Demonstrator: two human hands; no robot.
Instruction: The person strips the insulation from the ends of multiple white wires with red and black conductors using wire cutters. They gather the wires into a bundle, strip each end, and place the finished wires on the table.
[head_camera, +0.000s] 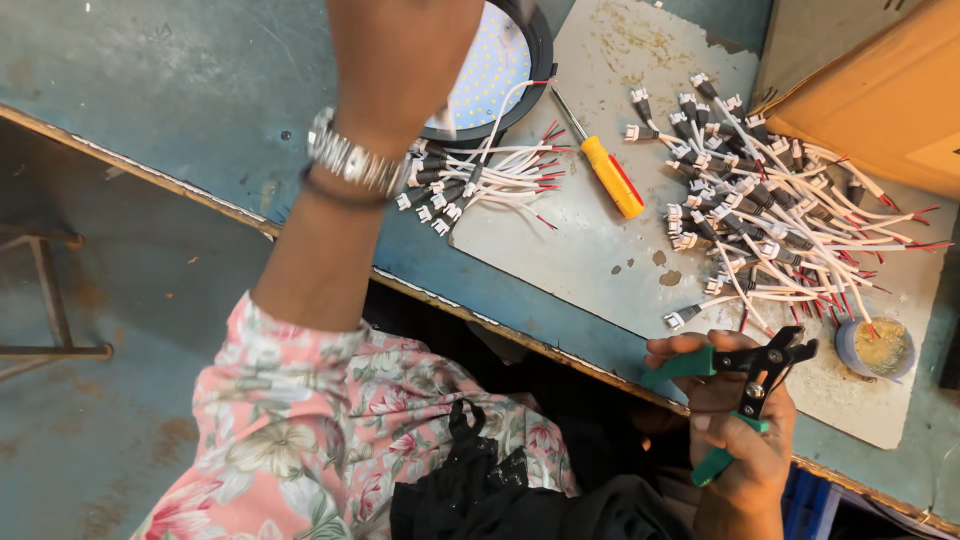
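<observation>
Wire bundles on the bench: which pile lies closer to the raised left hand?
The small fanned bundle of white-and-red connector wires, beside the wrist of the left hand. The large scattered pile lies right of the yellow-handled screwdriver.

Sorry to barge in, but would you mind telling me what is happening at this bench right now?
A person in a floral sleeve sits at a blue workbench. The right hand holds green-handled wire cutters near the table edge. The left hand, wearing a metal watch, is raised over a round LED light panel. A small bundle of white-and-red connector leads lies beside it, a larger pile further right, and a yellow screwdriver between.
</observation>
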